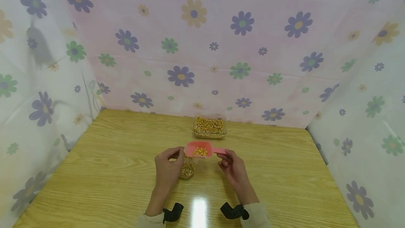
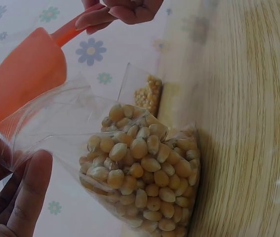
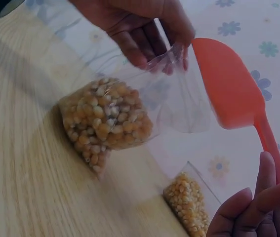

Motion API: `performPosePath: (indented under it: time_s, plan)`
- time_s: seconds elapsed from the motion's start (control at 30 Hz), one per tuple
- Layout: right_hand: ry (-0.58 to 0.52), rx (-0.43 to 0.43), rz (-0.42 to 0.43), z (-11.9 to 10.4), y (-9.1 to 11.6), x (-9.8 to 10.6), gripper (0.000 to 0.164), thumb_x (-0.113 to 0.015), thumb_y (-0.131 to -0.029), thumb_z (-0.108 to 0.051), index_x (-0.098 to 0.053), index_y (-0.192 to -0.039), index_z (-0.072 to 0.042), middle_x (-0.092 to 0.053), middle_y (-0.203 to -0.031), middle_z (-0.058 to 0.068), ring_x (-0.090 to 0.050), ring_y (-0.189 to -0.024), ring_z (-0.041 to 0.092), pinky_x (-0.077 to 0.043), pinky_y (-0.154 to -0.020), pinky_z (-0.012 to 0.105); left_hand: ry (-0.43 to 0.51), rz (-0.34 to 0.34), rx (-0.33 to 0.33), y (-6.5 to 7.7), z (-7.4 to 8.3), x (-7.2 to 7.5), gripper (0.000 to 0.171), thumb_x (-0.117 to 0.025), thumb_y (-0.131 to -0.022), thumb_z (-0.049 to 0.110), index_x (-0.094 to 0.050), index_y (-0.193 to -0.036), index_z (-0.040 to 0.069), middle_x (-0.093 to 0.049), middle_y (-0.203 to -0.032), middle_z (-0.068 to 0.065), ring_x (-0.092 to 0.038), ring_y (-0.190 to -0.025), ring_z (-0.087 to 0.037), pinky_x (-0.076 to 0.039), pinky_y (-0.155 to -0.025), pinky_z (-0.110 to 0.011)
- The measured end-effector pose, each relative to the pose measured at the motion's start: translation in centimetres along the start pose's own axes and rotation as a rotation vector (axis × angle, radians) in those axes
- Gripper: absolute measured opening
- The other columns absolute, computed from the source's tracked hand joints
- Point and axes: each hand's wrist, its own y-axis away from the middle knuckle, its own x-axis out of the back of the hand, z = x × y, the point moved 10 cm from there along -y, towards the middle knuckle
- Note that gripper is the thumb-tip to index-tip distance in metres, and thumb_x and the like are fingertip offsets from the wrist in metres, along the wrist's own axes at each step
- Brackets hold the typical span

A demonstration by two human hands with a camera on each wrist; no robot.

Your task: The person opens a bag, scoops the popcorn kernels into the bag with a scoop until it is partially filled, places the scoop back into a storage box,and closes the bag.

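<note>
A clear plastic bag (image 2: 140, 168) partly filled with corn kernels stands on the table. My left hand (image 1: 168, 166) pinches the bag's upper edge between thumb and fingers. With my right hand (image 1: 235, 168) I grip the handle of a red-orange scoop (image 1: 190, 149), held level above the bag. Corn kernels (image 1: 200, 151) lie in the scoop's bowl in the head view. In the right wrist view the scoop (image 3: 228, 84) has its tip beside the bag's mouth, close to the left fingers. Both wrist views show the scoop's underside, so its load is hidden there.
Behind the hands, a clear rectangular container (image 1: 210, 134) of corn kernels stands near the back edge of the wooden table (image 1: 126, 154). A flower-patterned cloth (image 1: 215, 55) hangs around the back and sides. Black wrist mounts (image 1: 173, 213) sit on both forearms.
</note>
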Motion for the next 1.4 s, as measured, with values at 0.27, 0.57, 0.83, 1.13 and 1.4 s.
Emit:
performPosePath:
  time_s: [0.27, 0.57, 0.83, 1.13, 1.4]
  plan:
    - [0.125, 0.037, 0.033, 0.0, 0.6, 0.5, 0.033, -0.048, -0.108, -0.017, -0.074, -0.090, -0.011, -0.076, -0.078, -0.001, -0.048, -0.055, 0.006, -0.055, -0.073, 0.025, -0.039, 0.008, 0.007, -0.2, -3.2, -0.1, 0.012, -0.070, -0.091, -0.005, -0.081, -0.094, 0.000, -0.075, -0.078, -0.011, -0.066, -0.067, -0.012, -0.054, -0.052, -0.017]
    - [0.247, 0.107, 0.103, -0.5, 1.6, 0.9, 0.029, -0.054, -0.105, -0.018, -0.077, -0.093, -0.004, -0.076, -0.076, -0.001, -0.054, -0.057, 0.006, -0.058, -0.070, 0.024, -0.040, -0.013, -0.021, -0.1, -3.2, -0.1, 0.013, -0.070, -0.092, -0.001, -0.082, -0.096, 0.003, -0.076, -0.081, -0.005, -0.068, -0.070, -0.012, -0.057, -0.053, -0.023]
    - [0.350, 0.199, 0.159, -1.8, 2.3, 0.5, 0.031, -0.057, -0.105, -0.015, -0.073, -0.105, 0.011, -0.076, -0.076, 0.000, -0.055, -0.059, 0.008, -0.052, -0.063, 0.022, -0.078, -0.004, -0.104, 0.2, -2.6, 0.0, 0.013, -0.070, -0.090, -0.005, -0.081, -0.095, 0.000, -0.073, -0.076, -0.003, -0.068, -0.067, -0.012, -0.055, -0.050, -0.020]
    - [0.519, 0.294, 0.169, -3.7, 3.5, -0.8, 0.028, -0.060, -0.103, -0.012, -0.073, -0.108, 0.012, -0.078, -0.081, 0.006, -0.058, -0.062, 0.011, -0.051, -0.058, 0.022, -0.091, 0.003, -0.116, 0.4, -2.3, 0.0, 0.012, -0.071, -0.090, -0.003, -0.081, -0.096, -0.001, -0.072, -0.077, -0.003, -0.067, -0.067, -0.013, -0.056, -0.051, -0.019]
    - [0.659, 0.375, 0.165, -5.5, 4.7, -2.8, 0.023, -0.063, -0.101, -0.013, -0.077, -0.106, 0.005, -0.077, -0.084, 0.016, -0.059, -0.058, 0.011, -0.045, -0.050, 0.021, -0.083, -0.008, -0.102, 0.6, -2.2, -0.2, 0.013, -0.070, -0.090, -0.004, -0.080, -0.096, -0.002, -0.073, -0.079, -0.005, -0.068, -0.068, -0.012, -0.056, -0.050, -0.019]
